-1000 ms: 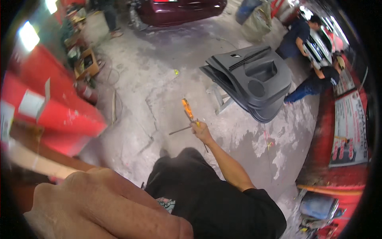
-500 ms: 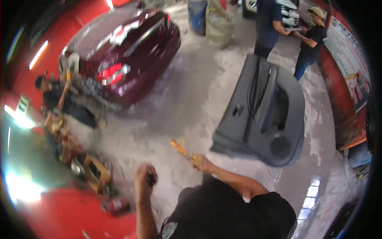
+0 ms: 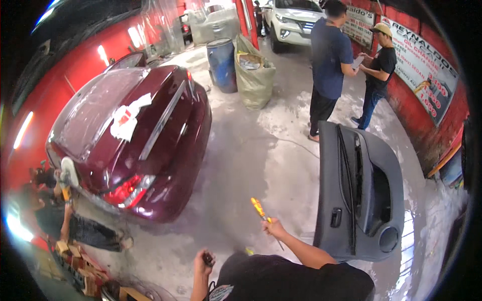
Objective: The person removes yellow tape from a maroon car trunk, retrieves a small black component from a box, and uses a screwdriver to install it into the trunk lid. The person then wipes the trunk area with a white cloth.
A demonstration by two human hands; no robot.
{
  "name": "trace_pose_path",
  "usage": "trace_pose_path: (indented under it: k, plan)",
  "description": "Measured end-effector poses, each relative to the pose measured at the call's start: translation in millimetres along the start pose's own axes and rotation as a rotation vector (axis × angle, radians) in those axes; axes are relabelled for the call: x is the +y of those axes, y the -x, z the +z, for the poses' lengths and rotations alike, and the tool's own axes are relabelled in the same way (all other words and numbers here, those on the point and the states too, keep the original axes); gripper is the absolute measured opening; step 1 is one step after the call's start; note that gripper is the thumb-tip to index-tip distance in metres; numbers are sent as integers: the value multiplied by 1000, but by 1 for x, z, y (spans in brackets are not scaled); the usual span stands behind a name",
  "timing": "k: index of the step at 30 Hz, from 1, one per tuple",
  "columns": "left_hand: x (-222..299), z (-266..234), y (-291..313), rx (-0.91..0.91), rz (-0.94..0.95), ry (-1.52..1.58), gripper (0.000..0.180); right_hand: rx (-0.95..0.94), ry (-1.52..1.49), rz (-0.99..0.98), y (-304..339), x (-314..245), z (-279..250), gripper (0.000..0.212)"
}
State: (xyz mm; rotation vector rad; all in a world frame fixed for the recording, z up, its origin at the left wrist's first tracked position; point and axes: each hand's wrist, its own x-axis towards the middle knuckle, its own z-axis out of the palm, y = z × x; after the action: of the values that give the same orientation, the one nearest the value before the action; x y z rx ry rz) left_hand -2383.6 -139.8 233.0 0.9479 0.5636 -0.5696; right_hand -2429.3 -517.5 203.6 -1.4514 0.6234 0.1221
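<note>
Here | right hand (image 3: pixel 273 229) angled inward, grip closed round orange-handled tool (image 3: pixel 257 206) | left hand (image 3: pixel 202 263) forward, clasping dark object (image 3: pixel 207 259)

From afar I see a maroon car (image 3: pixel 125 156); a blue drum (image 3: pixel 222 66) beside a greenish sack (image 3: pixel 255 84); a white vehicle (image 3: pixel 292 24) beyond.

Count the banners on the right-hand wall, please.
2: a larger banner, right of the person in the cap, and a smaller banner between that person and the person in navy. More may be hidden behind them.

The floor (image 3: pixel 236 145) carries a drum (image 3: pixel 221 66), a sack (image 3: pixel 255 86), seemingly a box (image 3: pixel 133 294).
</note>
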Motion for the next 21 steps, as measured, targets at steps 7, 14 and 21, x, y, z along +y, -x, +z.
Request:
trace_pose_path:
  k: [7,14,21]
  plan:
    - [171,230,-143,-320,-48,-283,17,284,-33,-153,-105,-97,-57,26]
    - [165,389,-318,-604,-267,-459,17,390,-72,-185,-261,-173,-119,24]
    - [205,533,-431,-492,-358,-411,19,251,232,-114,-472,-271,-157,28]
